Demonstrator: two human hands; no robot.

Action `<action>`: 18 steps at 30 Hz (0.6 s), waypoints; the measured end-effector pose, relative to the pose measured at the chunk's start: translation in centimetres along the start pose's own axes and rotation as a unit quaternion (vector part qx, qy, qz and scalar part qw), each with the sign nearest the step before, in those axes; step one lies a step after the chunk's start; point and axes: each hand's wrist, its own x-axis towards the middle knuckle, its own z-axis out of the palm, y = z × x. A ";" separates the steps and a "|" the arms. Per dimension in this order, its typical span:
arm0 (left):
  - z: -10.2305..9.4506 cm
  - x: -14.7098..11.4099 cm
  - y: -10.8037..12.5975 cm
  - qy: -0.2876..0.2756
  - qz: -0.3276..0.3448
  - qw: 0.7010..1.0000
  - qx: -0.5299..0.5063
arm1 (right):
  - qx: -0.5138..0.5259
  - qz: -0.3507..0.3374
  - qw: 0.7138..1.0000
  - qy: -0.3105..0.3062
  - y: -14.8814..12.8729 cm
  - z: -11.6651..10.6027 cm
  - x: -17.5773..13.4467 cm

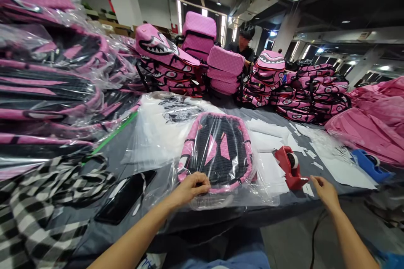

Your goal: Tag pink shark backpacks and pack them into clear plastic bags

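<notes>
A pink-and-black backpack (235, 151) lies inside a clear plastic bag (221, 202) on the table in front of me, its dark padded back facing up. My left hand (193, 185) is closed on the near edge of the bag, just below the backpack's lower end. To the right stands a red tape dispenser (288, 168) with a white-cored roll in it. My right hand (325, 192) is at the dispenser's front end, thumb and fingers pinched together; whatever is between them is too small to make out.
Bagged backpacks (47, 88) pile up at the left. Stacked pink backpacks (225, 67) line the back, where another person (243, 44) stands. A black phone-like object (124, 197), checkered cloth (41, 201), white paper (268, 134), a blue tape dispenser (370, 166) and pink fabric (375, 122) surround the workspace.
</notes>
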 end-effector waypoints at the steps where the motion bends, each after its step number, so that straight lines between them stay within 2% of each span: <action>1: 0.0 0.0 0.1 0.000 -0.005 1.000 0.011 | 0.009 0.013 1.000 -0.018 0.2 0.3 0.3; 3: 0.1 0.2 0.1 0.000 -0.012 0.999 0.033 | 0.027 0.036 0.998 -0.043 0.6 1.0 0.6; 6: 0.1 0.4 -0.1 -0.004 -0.008 0.999 0.046 | 0.045 0.052 0.996 -0.050 1.2 1.7 0.9; 15: -0.1 0.7 -2.0 -0.034 -0.008 0.996 0.078 | 0.050 0.054 0.995 -0.063 2.3 4.4 3.2; 18: -0.2 0.7 -2.0 -0.044 -0.010 0.996 0.083 | 0.066 0.046 0.995 -0.065 2.2 4.4 3.5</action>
